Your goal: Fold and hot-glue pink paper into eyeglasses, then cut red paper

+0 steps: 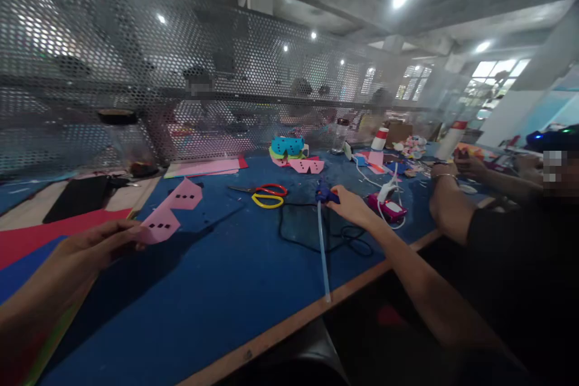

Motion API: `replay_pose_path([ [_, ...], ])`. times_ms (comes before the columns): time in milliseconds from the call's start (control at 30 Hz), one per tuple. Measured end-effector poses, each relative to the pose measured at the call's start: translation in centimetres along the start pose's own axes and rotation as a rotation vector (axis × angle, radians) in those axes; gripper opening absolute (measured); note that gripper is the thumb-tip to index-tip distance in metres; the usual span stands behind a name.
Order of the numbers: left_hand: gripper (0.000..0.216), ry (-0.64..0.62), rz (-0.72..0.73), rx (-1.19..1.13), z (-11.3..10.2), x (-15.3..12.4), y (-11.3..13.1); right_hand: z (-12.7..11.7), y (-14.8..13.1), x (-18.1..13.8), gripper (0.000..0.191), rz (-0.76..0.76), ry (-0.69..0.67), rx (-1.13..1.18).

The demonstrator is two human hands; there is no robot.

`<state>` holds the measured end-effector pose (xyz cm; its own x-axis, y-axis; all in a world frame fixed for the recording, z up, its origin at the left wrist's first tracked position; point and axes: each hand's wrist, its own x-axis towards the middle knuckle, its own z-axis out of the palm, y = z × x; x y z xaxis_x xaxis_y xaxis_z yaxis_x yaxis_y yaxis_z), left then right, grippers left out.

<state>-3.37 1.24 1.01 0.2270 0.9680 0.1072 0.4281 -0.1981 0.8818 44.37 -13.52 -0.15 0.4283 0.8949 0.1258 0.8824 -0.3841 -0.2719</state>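
Nearest, at eight o'clock, the left hand (97, 247) pinches a pink cutout (169, 212) by its lower edge, raised just above the blue table (217, 301). At three o'clock the right hand (355, 206) grasps the glue gun (326, 195), its clear stick (323, 253) pointing to six. Holding the cutout flat, with fingertips off its punched holes and the gun clear of the scissors (266, 194), should serve best.

Nothing readable in this one, honestly. The only stuff that might carry a label is the white bottle with the red band (380, 139) and the taller white one (451, 139) at the back of the table, and both are way too blurry.
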Motion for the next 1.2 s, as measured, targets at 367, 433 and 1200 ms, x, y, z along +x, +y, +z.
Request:
replay_pose_path([
  [367,0.029,-0.087,0.0,-0.114,0.0,-0.6,0.2,1.3,-0.2,2.2,0.044,0.007,-0.009,-0.181],
  [433,0.024,-0.107,0.016,-0.121,-0.1,-0.8,0.3,1.4,-0.4,2.5,0.042,-0.007,-0.005,-0.228],
  [1200,0.026,-0.149,0.028,-0.114,-0.3,0.3,-2.8,-0.4,-8.8,0.3,0.02,-0.72,0.307,-0.093],
])
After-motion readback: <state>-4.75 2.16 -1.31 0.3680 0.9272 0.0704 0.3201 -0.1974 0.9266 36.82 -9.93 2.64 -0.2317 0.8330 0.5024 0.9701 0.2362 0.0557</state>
